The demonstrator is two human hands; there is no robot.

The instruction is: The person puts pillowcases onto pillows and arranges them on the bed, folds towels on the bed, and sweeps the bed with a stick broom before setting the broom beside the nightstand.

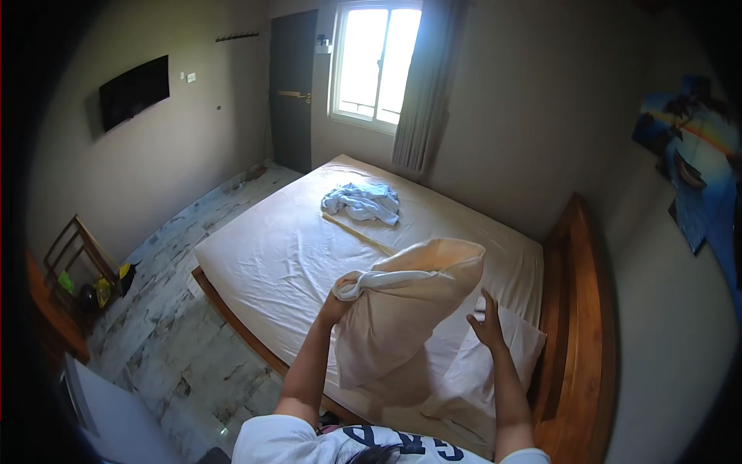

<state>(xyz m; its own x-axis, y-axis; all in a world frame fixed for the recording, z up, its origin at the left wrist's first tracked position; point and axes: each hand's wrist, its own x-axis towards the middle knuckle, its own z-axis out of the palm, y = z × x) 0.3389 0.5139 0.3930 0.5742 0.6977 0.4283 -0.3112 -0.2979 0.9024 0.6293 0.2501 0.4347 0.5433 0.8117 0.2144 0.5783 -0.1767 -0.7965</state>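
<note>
A pale beige pillow (pixel 402 309) is held up above the near part of the bed, tilted with one end raised to the right. My left hand (pixel 345 292) is closed round a bunched whitish fold of cloth at its left edge. To the right of the pillow, my right hand (pixel 488 321) is open with fingers apart and holds nothing. Beneath it, another pale pillow (pixel 518 348) lies flat near the headboard, partly hidden by my right forearm.
The bed mattress (pixel 270 247) has a light, wrinkled sheet. A crumpled light-blue cloth (pixel 362 203) and a yellowish strip (pixel 355 233) lie on it. A wooden headboard (pixel 580 325) stands at right. Marble-look floor (pixel 185 363) runs along the left, with a wooden chair (pixel 81 255) beyond.
</note>
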